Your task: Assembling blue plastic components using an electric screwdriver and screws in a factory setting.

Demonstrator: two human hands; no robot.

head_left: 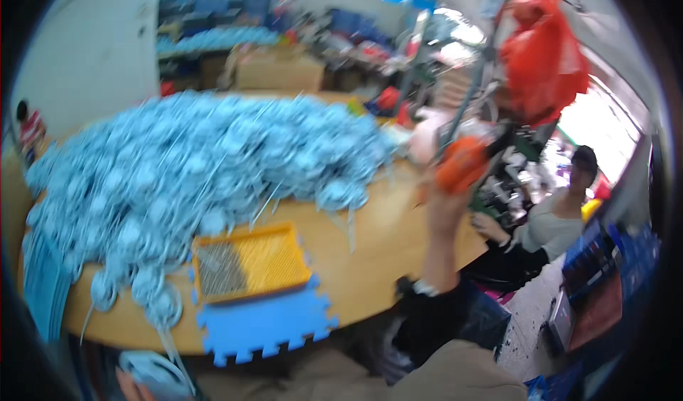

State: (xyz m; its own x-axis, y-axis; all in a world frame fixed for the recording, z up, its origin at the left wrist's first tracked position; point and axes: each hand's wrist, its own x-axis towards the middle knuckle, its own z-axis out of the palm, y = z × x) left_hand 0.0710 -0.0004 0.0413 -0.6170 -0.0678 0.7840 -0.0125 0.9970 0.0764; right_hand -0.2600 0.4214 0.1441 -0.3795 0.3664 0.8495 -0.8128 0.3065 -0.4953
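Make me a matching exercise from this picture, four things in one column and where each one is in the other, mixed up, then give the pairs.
Things:
1. Yellow tray
2. Blue foam mat
3. Red bag
4. Orange thing

Places:
A. hanging at the upper right
B. at the table's near edge, sticking out over it
C. held up in the right hand
D. on the table beside the pile of pale blue parts

Pairs: 1-D, 2-B, 3-A, 4-C

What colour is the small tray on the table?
Yellow-orange tray, seen in the head view.
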